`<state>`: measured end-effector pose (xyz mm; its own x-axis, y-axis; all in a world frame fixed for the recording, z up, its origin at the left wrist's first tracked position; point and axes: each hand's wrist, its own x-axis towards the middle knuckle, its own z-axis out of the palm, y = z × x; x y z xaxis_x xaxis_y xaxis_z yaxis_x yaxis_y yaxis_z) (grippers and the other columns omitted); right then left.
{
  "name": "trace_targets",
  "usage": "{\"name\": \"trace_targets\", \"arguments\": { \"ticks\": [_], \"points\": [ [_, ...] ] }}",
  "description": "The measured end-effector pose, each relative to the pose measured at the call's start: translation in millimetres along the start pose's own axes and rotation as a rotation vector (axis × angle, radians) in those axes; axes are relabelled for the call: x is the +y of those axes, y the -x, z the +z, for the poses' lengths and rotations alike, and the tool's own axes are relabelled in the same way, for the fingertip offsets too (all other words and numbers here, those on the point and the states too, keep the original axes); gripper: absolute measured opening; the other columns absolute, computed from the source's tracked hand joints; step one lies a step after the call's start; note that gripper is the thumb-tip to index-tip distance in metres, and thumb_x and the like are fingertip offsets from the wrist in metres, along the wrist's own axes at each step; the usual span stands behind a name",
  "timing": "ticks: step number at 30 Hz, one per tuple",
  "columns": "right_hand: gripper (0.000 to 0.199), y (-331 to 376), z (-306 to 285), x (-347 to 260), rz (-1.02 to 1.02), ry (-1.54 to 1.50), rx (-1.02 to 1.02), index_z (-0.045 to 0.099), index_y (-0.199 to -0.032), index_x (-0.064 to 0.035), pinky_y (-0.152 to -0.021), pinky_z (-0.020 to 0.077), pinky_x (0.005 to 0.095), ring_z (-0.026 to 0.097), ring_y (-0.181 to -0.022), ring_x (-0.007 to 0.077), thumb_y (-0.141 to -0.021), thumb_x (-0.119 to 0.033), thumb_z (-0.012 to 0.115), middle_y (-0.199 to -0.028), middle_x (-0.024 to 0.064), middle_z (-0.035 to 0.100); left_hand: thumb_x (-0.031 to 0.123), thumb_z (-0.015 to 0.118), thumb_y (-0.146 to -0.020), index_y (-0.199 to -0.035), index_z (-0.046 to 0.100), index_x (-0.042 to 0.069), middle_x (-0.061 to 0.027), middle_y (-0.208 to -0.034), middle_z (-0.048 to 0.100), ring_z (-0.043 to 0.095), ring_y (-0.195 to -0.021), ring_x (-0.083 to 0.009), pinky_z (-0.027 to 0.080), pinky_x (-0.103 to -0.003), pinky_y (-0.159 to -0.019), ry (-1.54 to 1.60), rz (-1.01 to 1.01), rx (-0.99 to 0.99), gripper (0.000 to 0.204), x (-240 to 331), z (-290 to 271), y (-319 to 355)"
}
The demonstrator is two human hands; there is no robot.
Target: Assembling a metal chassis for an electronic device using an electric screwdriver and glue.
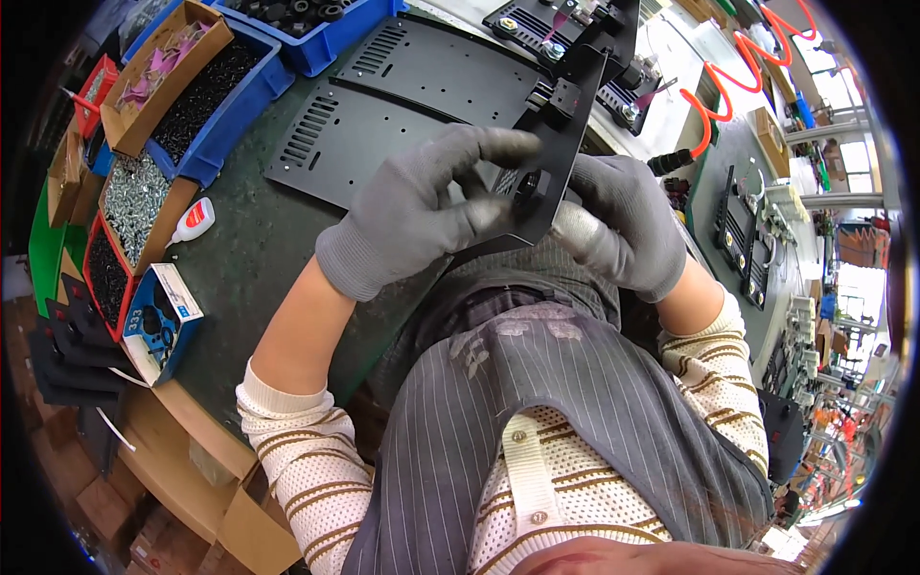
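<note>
A black metal panel [573,125] with small black fittings stands tilted between my hands. My right hand [628,225], in a grey glove, grips its lower right edge; the fingertips behind the panel are partly hidden. On the panel's left face sits a black knob-like part [529,187]. My left hand [422,206], gloved alike, reaches toward that part with thumb and forefinger spread apart. Its other fingers curl partly out of sight, and I make out nothing held in them. Flat black slotted plates [369,125] lie on the dark green table beyond my left hand.
At left stand blue bins [216,158] of black screws, a box of silver screws [134,206] and an open small box [158,331]. A white glue bottle [195,220] lies nearby. A coiled red air hose [714,91] hangs at right; more black assemblies [743,235] lie beyond.
</note>
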<state>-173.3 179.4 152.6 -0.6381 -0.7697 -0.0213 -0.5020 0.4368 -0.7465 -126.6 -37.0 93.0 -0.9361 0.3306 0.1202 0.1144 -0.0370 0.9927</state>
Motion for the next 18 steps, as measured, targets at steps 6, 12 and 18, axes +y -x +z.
{"name": "trace_targets", "arguments": {
  "ticks": [6, 12, 18],
  "points": [
    [0.038, 1.7, 5.2, -13.0, -0.353, 0.758, 0.281, 0.058, -0.086, -0.0067, -0.053, 0.046, 0.0364, 0.061, -0.063, 0.0255, -0.072, -0.039, 0.072, -0.071, 0.0066, 0.059, 0.027, 0.067, -0.087, -0.126, 0.053, -0.005, -0.0092, -0.11, 0.062, 0.058, -0.09, -0.0086, 0.049, -0.023, -0.077, 0.157, -0.041, 0.05, 0.053, 12.0, 7.0, 2.1],
    [0.04, 4.1, 7.2, -22.9, -0.305, 0.891, 0.245, 0.055, -0.082, -0.0077, -0.05, 0.0435, 0.0354, 0.058, -0.062, 0.0226, -0.069, -0.041, 0.072, -0.07, 0.0059, 0.056, 0.032, 0.066, -0.087, -0.125, 0.054, -0.005, -0.0099, -0.109, 0.063, 0.059, -0.098, -0.0136, 0.049, -0.027, -0.085, 0.05, 0.021, -0.034, 0.055, 9.8, 4.9, 2.3],
    [0.035, -8.2, 1.7, -6.9, -0.443, 0.769, 0.241, 0.055, -0.077, -0.0066, -0.049, 0.0434, 0.0372, 0.058, -0.058, 0.0264, -0.069, -0.036, 0.072, -0.066, 0.0082, 0.055, 0.026, 0.068, -0.088, -0.119, 0.059, 0.001, -0.0094, -0.099, 0.066, 0.064, -0.086, -0.0124, 0.052, -0.025, -0.072, -0.052, 0.188, 0.025, 0.041, 0.2, 3.9, 0.0]
  ]
}}
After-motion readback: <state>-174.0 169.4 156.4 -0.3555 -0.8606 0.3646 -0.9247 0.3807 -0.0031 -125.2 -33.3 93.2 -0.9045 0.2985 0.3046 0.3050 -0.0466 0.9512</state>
